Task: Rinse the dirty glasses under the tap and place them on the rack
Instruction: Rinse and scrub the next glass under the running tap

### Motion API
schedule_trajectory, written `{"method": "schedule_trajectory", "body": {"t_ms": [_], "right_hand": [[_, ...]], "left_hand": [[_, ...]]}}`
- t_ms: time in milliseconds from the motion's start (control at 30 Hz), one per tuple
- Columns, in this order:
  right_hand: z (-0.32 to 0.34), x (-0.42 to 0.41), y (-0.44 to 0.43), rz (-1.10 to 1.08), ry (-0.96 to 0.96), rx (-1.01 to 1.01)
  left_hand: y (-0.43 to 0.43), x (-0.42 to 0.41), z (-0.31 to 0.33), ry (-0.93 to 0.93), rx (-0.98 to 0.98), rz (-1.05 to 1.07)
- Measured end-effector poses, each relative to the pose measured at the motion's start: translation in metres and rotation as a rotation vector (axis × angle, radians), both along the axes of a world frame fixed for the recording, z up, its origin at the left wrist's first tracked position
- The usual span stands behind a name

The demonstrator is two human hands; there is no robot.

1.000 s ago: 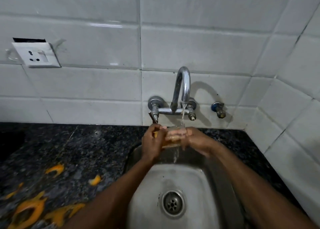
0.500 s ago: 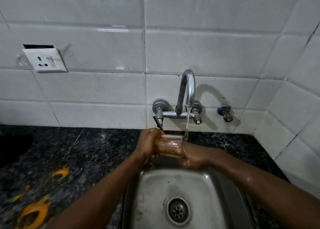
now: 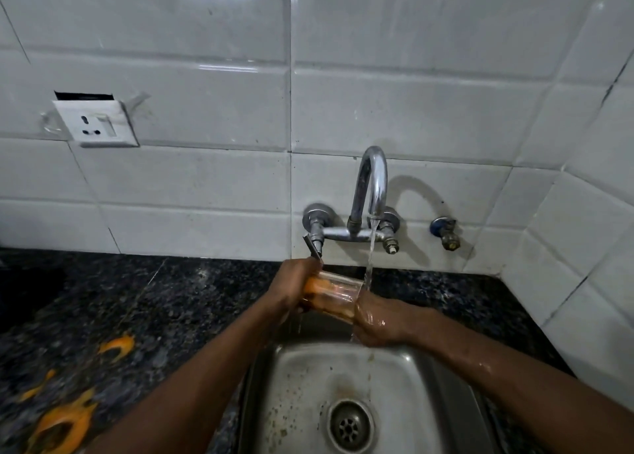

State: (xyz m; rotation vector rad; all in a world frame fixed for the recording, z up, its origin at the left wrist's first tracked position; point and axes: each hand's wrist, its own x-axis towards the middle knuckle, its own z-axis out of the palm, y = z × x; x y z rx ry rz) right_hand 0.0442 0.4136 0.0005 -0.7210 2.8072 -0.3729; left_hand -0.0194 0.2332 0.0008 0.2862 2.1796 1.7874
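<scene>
Glass [image 3: 331, 295] lies sideways above sink [image 3: 298, 385] rear rim, mouth under tap [image 3: 372, 186] stream. Left hand [image 3: 293, 290] grips its base; right hand [image 3: 380, 320] curls round its mouth. Wall [image 3: 206, 179] stands close behind; counter [image 3: 171, 299] flanks 2 sides.

The clear, orange-tinted drinking glass [image 3: 334, 294] shows only its middle. One end is buried in the left grip [image 3: 291, 290], and the other is covered by the wet right grip [image 3: 380, 323], whose fingers cannot be seen. The stainless steel sink [image 3: 302, 378] is cut off by the bottom edge. Orange patches [image 3: 63, 426] on the dark speckled stone desk [image 3: 178, 299] are too blurred to identify.
</scene>
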Motion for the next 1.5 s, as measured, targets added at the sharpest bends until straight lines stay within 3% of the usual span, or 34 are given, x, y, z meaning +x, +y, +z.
{"method": "schedule_trajectory", "body": {"t_ms": [100, 167, 267, 333, 367, 467, 500, 567, 667, 700, 767, 800, 867, 900, 1033, 1100, 1167, 1233, 1267, 1333, 1400, 1433, 1500], "right_hand": [[0.011, 0.0, 0.0, -0.065, -0.169, -0.432], [0.017, 0.006, -0.004, -0.066, -0.219, -0.489], [0.011, 0.009, -0.008, 0.069, -0.068, -0.303], [0.008, 0.008, -0.006, 0.027, 0.005, -0.318], [0.007, 0.006, -0.007, -0.021, -0.036, -0.385], [0.014, 0.007, -0.011, -0.172, -0.242, -0.688], [0.015, 0.009, -0.012, -0.142, -0.255, -0.696], [0.016, 0.012, -0.011, -0.073, -0.214, -0.621], [0.011, 0.008, -0.004, 0.029, -0.018, -0.202], [0.011, 0.008, -0.001, 0.024, -0.007, -0.192], [0.01, 0.005, 0.0, 0.019, -0.027, -0.293], [0.013, 0.007, -0.001, -0.017, -0.065, -0.364], [0.019, 0.012, -0.006, -0.049, -0.06, -0.431], [0.021, 0.013, -0.008, -0.054, -0.065, -0.457], [0.023, 0.015, -0.004, -0.012, -0.014, -0.252], [0.02, 0.011, 0.0, -0.037, 0.055, -0.207], [0.017, 0.011, 0.001, -0.03, 0.029, -0.276], [0.018, 0.015, -0.004, -0.005, 0.011, -0.268], [0.015, 0.012, -0.004, 0.051, 0.059, -0.232], [0.016, 0.013, 0.001, 0.016, 0.037, -0.23], [0.019, 0.014, 0.002, -0.012, 0.031, -0.209], [0.022, 0.014, -0.002, -0.015, 0.025, -0.217], [0.021, 0.01, -0.002, 0.003, 0.028, -0.298]], "left_hand": [[0.003, 0.009, -0.003, 0.246, 0.231, 0.087], [0.004, 0.007, -0.01, 0.324, 0.214, 0.115], [0.007, -0.012, -0.005, 0.032, 0.008, 0.141], [0.007, -0.014, 0.002, -0.066, -0.085, 0.172], [0.008, -0.011, 0.003, -0.013, -0.07, 0.19], [0.002, 0.004, -0.003, 0.379, 0.08, 0.123], [0.002, 0.01, -0.006, 0.445, 0.117, 0.095], [0.005, 0.005, -0.011, 0.33, 0.083, 0.129], [0.007, 0.002, 0.0, -0.107, -0.14, 0.116], [0.007, 0.004, 0.002, -0.168, -0.125, 0.089], [0.007, 0.007, -0.001, -0.088, 0.072, 0.081], [0.007, 0.008, -0.005, 0.058, 0.171, 0.092], [0.007, 0.01, -0.007, 0.326, 0.188, 0.146], [0.008, 0.007, -0.007, 0.34, 0.151, 0.161], [0.009, 0.005, 0.009, -0.113, -0.114, 0.074], [0.01, 0.007, 0.009, -0.006, -0.036, 0.071], [0.011, 0.012, 0.006, 0.221, 0.124, 0.127], [0.011, 0.012, 0.006, 0.31, 0.119, 0.177], [0.013, 0.008, 0.006, 0.291, 0.035, 0.183], [0.015, 0.002, 0.008, 0.074, -0.161, 0.183], [0.014, 0.006, 0.011, -0.124, -0.196, 0.168], [0.013, 0.007, 0.01, -0.124, -0.127, 0.151], [0.014, 0.01, 0.003, 0.085, 0.062, 0.155]]}}
